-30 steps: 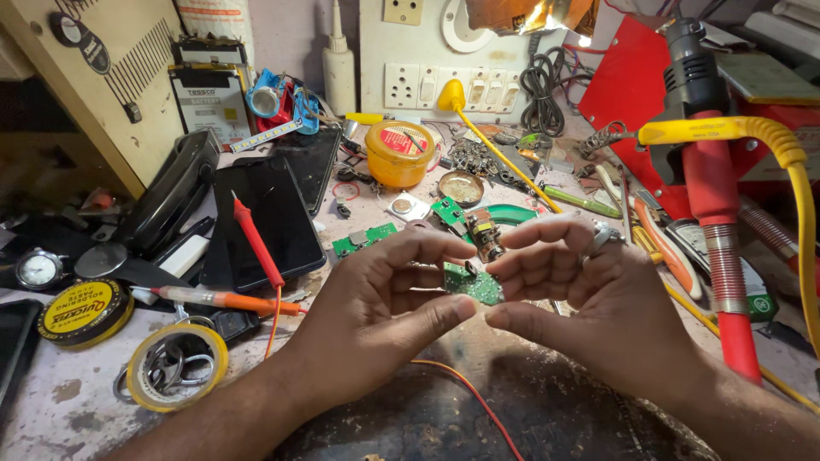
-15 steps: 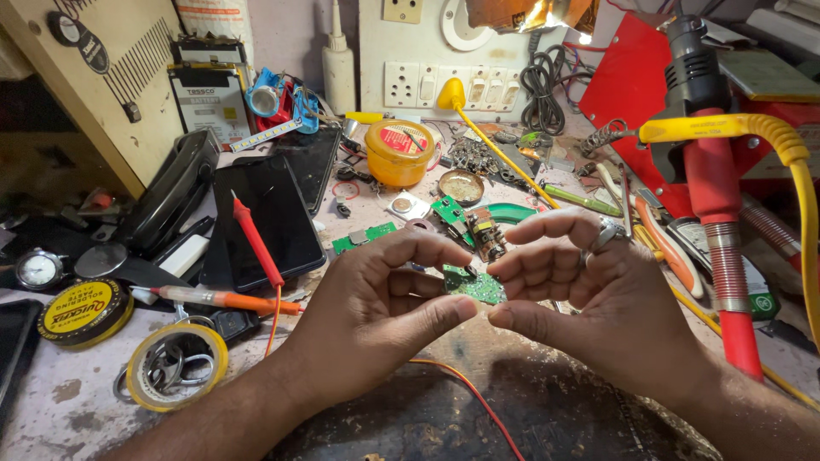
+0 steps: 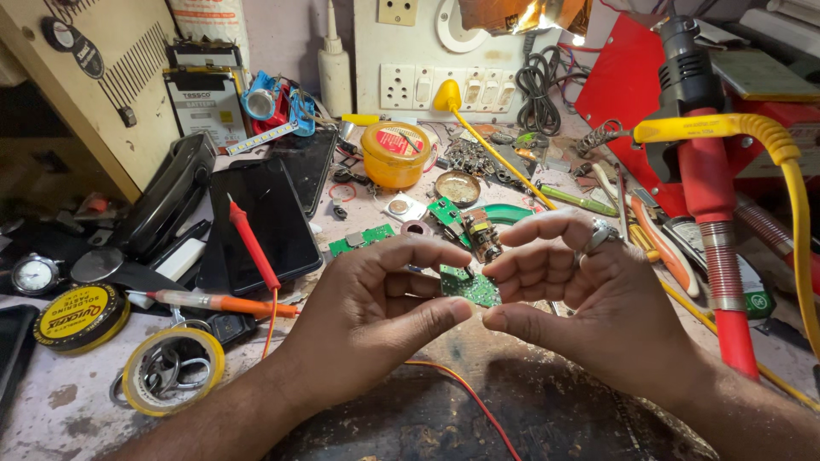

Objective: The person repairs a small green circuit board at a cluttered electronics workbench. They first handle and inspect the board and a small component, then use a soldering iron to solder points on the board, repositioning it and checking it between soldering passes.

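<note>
A small green circuit board (image 3: 470, 286) is held above the cluttered workbench, pinched between both my hands. My left hand (image 3: 371, 312) grips its left edge with thumb below and fingers curled above. My right hand (image 3: 589, 299), wearing a ring, grips its right edge the same way. Both thumbs nearly meet under the board. A second small board with a wound component (image 3: 483, 235) lies on the bench just behind the fingers. Further green board pieces (image 3: 363, 239) lie to the left of it.
A red probe (image 3: 252, 243) rests on a dark phone (image 3: 269, 218) at left. A yellow solder paste tin (image 3: 79, 316) and tape roll (image 3: 171, 371) sit front left. An orange jar (image 3: 395, 154), a wall socket panel (image 3: 427, 81), a red hot-air tool (image 3: 713, 248) and a yellow hose (image 3: 769, 141) stand around.
Both hands have kept the green board between them with only slight finger shifts. The view has barely moved.
</note>
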Demonstrator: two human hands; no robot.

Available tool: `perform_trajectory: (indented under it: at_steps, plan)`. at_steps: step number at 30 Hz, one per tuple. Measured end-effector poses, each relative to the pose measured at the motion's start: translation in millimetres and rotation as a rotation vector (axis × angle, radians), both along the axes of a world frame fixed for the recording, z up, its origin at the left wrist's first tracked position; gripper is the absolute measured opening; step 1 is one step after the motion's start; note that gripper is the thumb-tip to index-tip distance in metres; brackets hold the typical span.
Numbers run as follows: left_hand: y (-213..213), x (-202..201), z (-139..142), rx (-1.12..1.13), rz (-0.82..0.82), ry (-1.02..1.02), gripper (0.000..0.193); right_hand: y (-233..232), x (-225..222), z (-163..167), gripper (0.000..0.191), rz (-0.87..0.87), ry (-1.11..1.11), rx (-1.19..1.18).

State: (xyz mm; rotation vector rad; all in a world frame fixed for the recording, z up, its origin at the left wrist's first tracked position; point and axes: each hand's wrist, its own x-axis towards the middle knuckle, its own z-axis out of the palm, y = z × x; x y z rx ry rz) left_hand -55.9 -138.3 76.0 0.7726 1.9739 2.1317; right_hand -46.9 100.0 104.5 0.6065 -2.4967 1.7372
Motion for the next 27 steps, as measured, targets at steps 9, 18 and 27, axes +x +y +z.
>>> perform_trajectory:
  at_steps: [9, 18, 27]
  plan:
    - [0, 0, 1, 0.005, -0.004, 0.0, 0.04, 2, -2, -4, 0.058, 0.025, 0.007, -0.022]
    - [1, -1, 6, -0.027, 0.006, -0.013, 0.037, 4, -4, -2, 0.058, 0.051, 0.019, -0.034]
    - [-2, -4, 3, -0.046, 0.053, 0.04, 0.038, 4, -5, 7, 0.047, -0.077, 0.026, -0.056]
